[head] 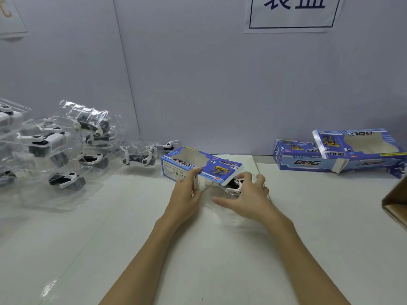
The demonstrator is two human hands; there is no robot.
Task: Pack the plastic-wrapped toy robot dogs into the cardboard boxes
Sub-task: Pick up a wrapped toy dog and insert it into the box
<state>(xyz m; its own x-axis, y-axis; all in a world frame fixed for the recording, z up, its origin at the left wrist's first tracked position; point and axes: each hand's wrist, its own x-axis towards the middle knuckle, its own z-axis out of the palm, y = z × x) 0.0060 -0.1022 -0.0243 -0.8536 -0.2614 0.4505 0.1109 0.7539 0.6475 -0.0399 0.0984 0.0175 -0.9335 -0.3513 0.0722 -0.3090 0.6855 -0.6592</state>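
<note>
The blue cardboard box (199, 165) at the centre of the table reads "DOG" in red and "TOP" near its right edge. The two boxes (339, 154) at far right read "DOG", partly upside down. The wall sign (293, 13) carries cut-off Chinese characters.
</note>
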